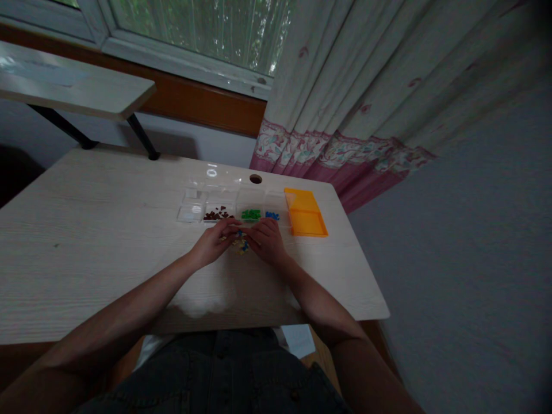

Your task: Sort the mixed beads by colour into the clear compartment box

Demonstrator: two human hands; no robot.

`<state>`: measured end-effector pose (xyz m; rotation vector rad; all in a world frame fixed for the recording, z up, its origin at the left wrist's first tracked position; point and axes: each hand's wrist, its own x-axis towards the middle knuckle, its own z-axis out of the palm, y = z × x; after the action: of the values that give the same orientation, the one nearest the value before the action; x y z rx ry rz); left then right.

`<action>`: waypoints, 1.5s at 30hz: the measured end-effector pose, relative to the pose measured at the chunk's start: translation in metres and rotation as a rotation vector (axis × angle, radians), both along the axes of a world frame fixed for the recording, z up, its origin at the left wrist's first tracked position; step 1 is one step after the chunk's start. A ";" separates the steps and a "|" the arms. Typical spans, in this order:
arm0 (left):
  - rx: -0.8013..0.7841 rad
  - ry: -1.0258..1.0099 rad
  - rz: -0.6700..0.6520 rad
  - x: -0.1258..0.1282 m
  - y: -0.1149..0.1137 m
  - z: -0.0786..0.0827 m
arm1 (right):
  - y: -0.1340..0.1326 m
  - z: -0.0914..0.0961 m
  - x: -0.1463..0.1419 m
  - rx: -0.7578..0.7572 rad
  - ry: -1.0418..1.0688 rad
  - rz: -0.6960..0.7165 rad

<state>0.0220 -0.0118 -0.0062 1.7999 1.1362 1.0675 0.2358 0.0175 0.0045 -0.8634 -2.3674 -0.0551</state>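
My left hand [215, 240] and my right hand [267, 240] meet over a small pile of yellow and blue pieces [243, 248] on the table. The fingers of both are bent inward and closed, their tips almost touching. Whatever they pinch is too small and dark to make out. Just beyond the hands, clear plastic boxes with raised lids stand in a row. One holds dark brown pieces [218, 215], another green pieces [250, 214], and a third blue pieces [272, 216]. A clear box [191, 213] sits at the left end of the row.
An open orange case [307, 223] lies right of the boxes. Behind them is a round cable hole [256, 179] in the pale wooden table [107, 247]. A raised shelf [77, 86] on black legs stands at the back left. A curtain [328, 149] hangs behind the table.
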 end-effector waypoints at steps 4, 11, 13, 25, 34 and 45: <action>-0.030 -0.049 -0.044 0.000 0.001 -0.002 | 0.000 0.000 0.000 0.025 0.006 0.000; -0.045 -0.040 -0.041 0.001 0.000 -0.001 | 0.000 -0.001 0.000 -0.006 -0.010 0.000; -0.042 -0.030 -0.051 0.001 0.000 0.000 | 0.001 -0.002 0.000 0.014 0.011 0.005; 0.031 -0.036 0.018 0.000 0.002 0.002 | 0.023 -0.003 0.021 -0.008 0.107 -0.178; 0.179 0.116 0.158 -0.006 0.005 0.004 | 0.051 -0.012 0.050 -0.091 0.166 -0.497; 0.224 0.163 0.162 -0.006 0.006 0.006 | 0.050 -0.016 0.048 -0.088 0.132 -0.511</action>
<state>0.0157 -0.0061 -0.0004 2.0266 1.3228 1.1993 0.2834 0.0680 -0.0117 -1.4491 -1.9871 -0.0970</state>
